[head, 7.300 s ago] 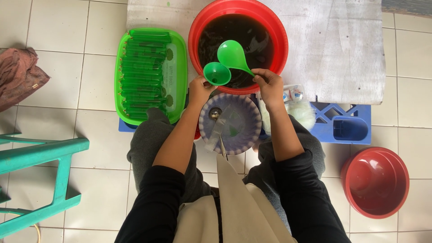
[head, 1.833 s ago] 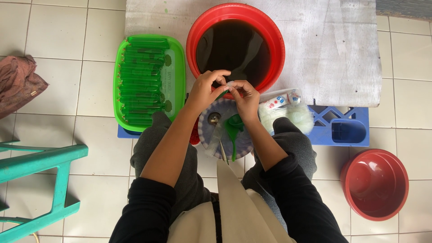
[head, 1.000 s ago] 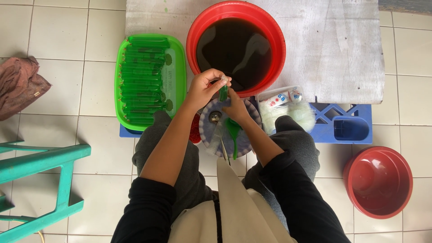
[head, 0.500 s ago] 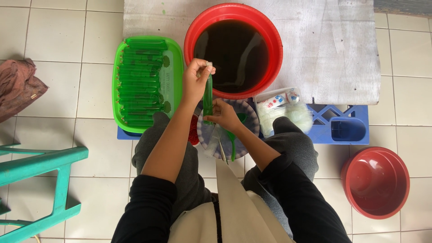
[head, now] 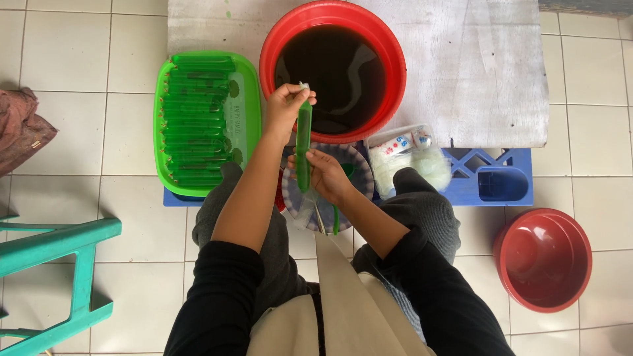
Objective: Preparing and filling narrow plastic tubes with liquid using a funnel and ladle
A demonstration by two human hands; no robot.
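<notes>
My left hand (head: 285, 109) pinches the top of a long green tube (head: 303, 145), a thin plastic bag full of green liquid, just below the middle of the frame's upper half. My right hand (head: 324, 175) closes around its lower end, so the tube stands nearly upright between them, in front of the red basin (head: 333, 69) of dark liquid. To do this well, I judge I should keep the top pinched tight and the tube vertical so nothing spills, and slide my lower fingers gently rather than squeeze hard, since the thin plastic looks easy to burst.

To the left, the green tray (head: 244, 112) holds a row of filled tubes lying side by side. Under my hands sits a round patterned plate (head: 356, 168), and just right of it a clear bag (head: 409, 158) of what look like empty sleeves. These rest on a low blue stool (head: 494, 181) and a grey board (head: 475, 72). The floor is pale tile; an empty red bowl (head: 542, 258) stands at lower right, a teal stool (head: 59, 264) at lower left.
</notes>
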